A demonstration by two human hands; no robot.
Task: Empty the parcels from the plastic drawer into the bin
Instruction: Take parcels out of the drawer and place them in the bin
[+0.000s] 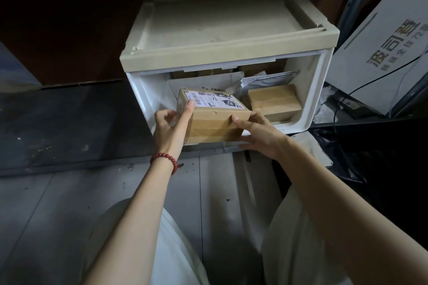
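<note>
A plastic drawer [229, 53], cream top w/ white walls, is sitting open-fronted on a dark floor [69, 118], a big white carton [389, 48] leaning just beside it at right. Inside, a brown box [215, 120] w/ a printed label is resting at the front lip; 2 tan boxes [273, 99] and grey mailers [266, 81] are lying behind. The left hand [171, 127], red bead bracelet [165, 161] on its wrist, is gripping the box's left edge, finger on top; the right hand [261, 134] is clasping the right corner.
</note>
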